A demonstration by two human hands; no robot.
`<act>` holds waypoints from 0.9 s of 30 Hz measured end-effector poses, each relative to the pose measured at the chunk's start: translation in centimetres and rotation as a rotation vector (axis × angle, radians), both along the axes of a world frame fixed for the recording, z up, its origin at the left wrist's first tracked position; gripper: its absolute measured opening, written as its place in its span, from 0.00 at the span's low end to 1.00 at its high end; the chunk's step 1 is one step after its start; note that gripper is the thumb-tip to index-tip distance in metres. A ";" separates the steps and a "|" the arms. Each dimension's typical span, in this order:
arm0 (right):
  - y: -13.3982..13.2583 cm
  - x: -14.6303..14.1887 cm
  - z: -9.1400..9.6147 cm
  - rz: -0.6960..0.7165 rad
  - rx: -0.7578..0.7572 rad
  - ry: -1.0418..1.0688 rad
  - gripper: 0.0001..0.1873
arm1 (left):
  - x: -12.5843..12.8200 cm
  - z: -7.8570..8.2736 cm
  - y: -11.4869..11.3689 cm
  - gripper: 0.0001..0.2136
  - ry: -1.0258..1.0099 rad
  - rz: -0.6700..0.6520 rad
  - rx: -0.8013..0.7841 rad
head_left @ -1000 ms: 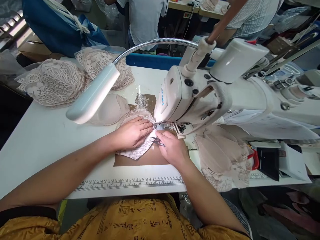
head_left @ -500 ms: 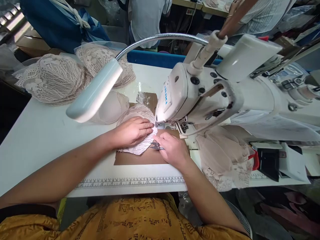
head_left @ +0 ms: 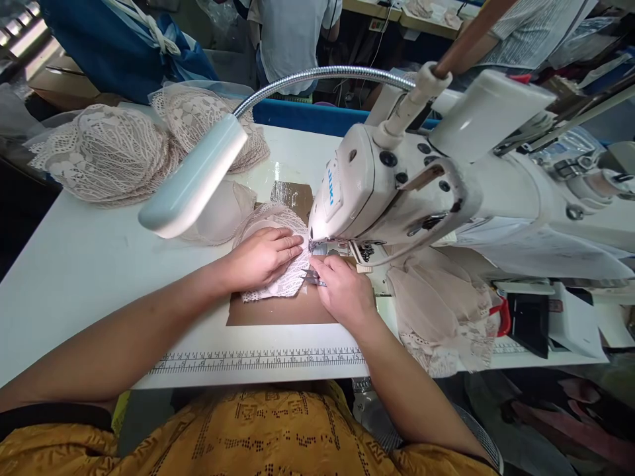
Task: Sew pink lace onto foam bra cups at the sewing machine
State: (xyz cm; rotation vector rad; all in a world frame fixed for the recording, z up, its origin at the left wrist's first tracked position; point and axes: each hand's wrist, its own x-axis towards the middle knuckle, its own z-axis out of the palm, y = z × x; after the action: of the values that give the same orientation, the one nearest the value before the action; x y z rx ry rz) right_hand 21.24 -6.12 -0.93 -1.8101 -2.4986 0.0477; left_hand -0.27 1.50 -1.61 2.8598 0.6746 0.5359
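Note:
A pale pink lace cup piece (head_left: 272, 287) lies at the needle of the white sewing machine (head_left: 347, 192). My left hand (head_left: 265, 258) rests flat on the lace with its fingers stretched toward the presser foot. Close to the needle, my right hand (head_left: 347, 289) is closed around small thread snips (head_left: 312, 277), whose blades point left over the lace. The thumb and forefinger of that hand are at the lace's right edge. Part of the piece is hidden under my left hand.
Stacks of lace pieces (head_left: 109, 155) lie at the back left, near a sheer cup (head_left: 223, 215). A lamp (head_left: 193, 178) hangs over the table. Sheer lace pieces (head_left: 431, 297) lie right of the machine. A ruler tape (head_left: 262, 360) runs along the front edge.
The lace piece has shifted slightly up and turned a little under my left hand. My right hand has moved slightly up with the snips.

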 end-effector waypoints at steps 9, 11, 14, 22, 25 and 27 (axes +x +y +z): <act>-0.3 0.4 0.1 0.050 0.027 0.056 0.27 | 0.0 0.4 -0.2 0.17 -0.040 -0.037 -0.003; -0.4 0.5 0.4 0.111 -0.011 0.053 0.25 | 0.0 0.4 -0.2 0.17 -0.047 -0.082 -0.003; -0.4 0.4 0.6 0.161 -0.052 0.049 0.22 | 0.0 0.5 -0.3 0.16 -0.014 -0.143 0.003; -0.8 0.6 0.4 0.147 -0.022 0.091 0.20 | 0.2 1.0 -0.9 0.15 0.070 -0.137 -0.017; -0.7 0.4 0.4 0.121 -0.009 0.071 0.20 | 0.3 1.1 -1.1 0.16 0.084 -0.110 -0.019; -0.6 0.3 0.5 0.094 0.003 0.053 0.20 | 0.5 1.1 -1.2 0.17 0.078 -0.083 -0.027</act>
State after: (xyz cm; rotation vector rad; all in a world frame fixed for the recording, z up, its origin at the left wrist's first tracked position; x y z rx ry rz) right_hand 21.57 -6.71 -0.48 -1.6667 -2.5439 0.0949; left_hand 0.21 0.30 -0.52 2.8811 0.5672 0.4020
